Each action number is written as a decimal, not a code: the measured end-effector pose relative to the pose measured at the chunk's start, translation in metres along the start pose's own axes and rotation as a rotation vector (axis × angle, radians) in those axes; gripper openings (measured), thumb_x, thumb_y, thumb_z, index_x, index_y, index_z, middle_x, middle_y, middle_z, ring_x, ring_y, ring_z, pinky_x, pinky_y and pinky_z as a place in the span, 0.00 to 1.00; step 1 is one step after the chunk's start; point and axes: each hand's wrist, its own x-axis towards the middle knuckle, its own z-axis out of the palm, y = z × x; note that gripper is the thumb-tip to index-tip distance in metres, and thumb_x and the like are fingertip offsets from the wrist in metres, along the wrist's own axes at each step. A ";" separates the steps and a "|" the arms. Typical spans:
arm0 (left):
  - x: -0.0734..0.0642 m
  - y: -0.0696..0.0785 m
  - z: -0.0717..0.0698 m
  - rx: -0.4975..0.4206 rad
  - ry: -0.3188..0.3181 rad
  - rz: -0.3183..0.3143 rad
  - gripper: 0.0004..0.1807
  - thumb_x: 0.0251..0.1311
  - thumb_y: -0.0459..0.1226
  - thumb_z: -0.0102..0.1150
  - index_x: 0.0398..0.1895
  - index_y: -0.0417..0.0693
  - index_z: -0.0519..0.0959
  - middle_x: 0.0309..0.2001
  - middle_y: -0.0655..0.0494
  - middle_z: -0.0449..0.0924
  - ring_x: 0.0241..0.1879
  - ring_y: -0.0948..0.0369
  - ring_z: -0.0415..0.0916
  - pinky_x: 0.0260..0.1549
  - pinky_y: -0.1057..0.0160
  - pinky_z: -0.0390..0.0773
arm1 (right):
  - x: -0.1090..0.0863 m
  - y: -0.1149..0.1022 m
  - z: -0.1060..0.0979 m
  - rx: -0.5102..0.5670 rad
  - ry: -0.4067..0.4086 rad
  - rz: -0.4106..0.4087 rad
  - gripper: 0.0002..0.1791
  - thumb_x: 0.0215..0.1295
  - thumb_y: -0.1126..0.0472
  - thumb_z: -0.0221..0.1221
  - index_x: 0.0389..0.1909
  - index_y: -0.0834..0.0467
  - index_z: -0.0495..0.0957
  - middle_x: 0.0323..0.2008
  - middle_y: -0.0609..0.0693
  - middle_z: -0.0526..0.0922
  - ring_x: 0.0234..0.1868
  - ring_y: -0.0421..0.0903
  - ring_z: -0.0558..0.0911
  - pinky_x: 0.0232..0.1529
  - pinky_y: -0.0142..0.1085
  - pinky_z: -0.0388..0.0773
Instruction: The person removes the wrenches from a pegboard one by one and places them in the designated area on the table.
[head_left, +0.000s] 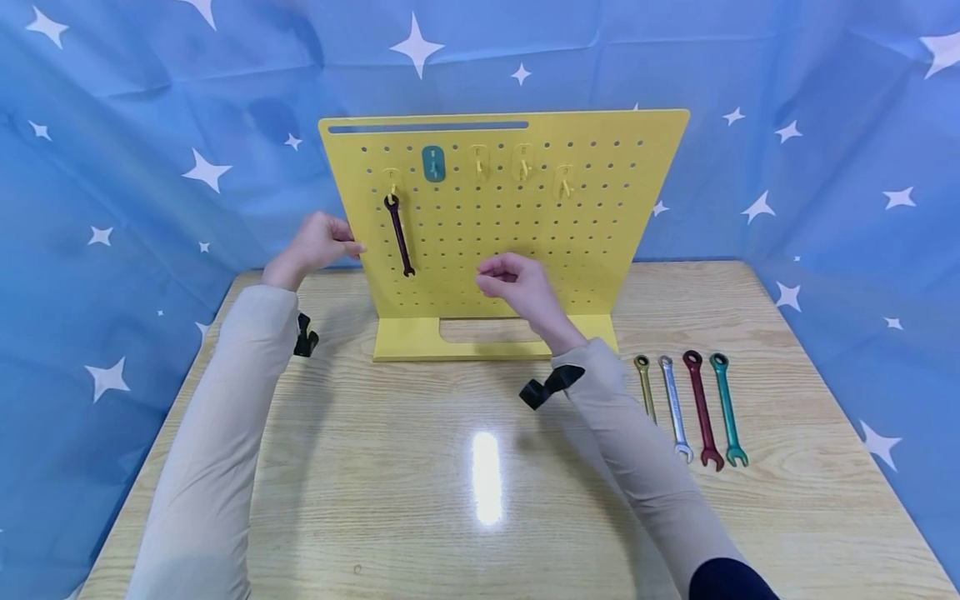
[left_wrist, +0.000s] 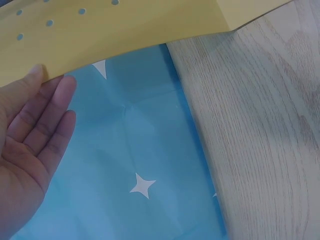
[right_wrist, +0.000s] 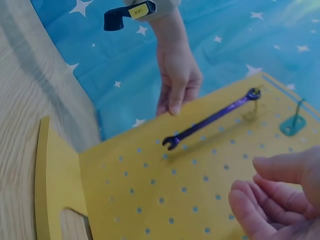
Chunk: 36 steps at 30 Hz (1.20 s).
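Observation:
A yellow pegboard (head_left: 517, 225) stands upright at the back of the table. My left hand (head_left: 318, 242) grips its left edge, thumb on the front face and fingers behind, as the left wrist view also shows. From the leftmost yellow hook (head_left: 392, 179) a dark purple wrench (head_left: 401, 235) hangs by its ring end, open end down. My right hand (head_left: 517, 283) is in front of the board's middle, fingers loosely curled and holding nothing. In the right wrist view its thumb and fingertips (right_wrist: 267, 167) stand apart, to the side of the hanging wrench.
A teal hook (head_left: 433, 164) and several bare yellow hooks (head_left: 523, 163) line the board's upper part. Right of the board, a gold wrench (head_left: 645, 387), a silver wrench (head_left: 677, 408), a red wrench (head_left: 702, 408) and a green wrench (head_left: 728, 408) lie side by side on the wooden table (head_left: 390, 467).

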 end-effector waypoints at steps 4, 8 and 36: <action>0.000 0.000 0.000 0.003 0.004 0.006 0.10 0.60 0.30 0.58 0.36 0.27 0.81 0.32 0.38 0.83 0.22 0.70 0.76 0.49 0.49 0.73 | 0.013 -0.003 0.015 0.017 -0.024 -0.013 0.16 0.59 0.70 0.61 0.47 0.72 0.76 0.38 0.59 0.82 0.33 0.39 0.79 0.38 0.31 0.78; 0.000 -0.001 0.000 -0.002 0.004 0.006 0.10 0.61 0.30 0.58 0.37 0.28 0.81 0.32 0.38 0.83 0.22 0.70 0.77 0.49 0.49 0.74 | 0.024 -0.004 0.029 0.027 -0.055 -0.030 0.18 0.59 0.71 0.61 0.50 0.71 0.76 0.45 0.64 0.81 0.39 0.43 0.80 0.43 0.32 0.78; -0.001 0.002 0.001 -0.014 0.001 -0.026 0.11 0.61 0.31 0.58 0.39 0.28 0.80 0.33 0.40 0.84 0.24 0.67 0.78 0.50 0.47 0.72 | 0.059 -0.005 0.097 0.058 0.003 -0.067 0.10 0.61 0.69 0.60 0.42 0.70 0.79 0.41 0.62 0.83 0.36 0.43 0.80 0.38 0.27 0.76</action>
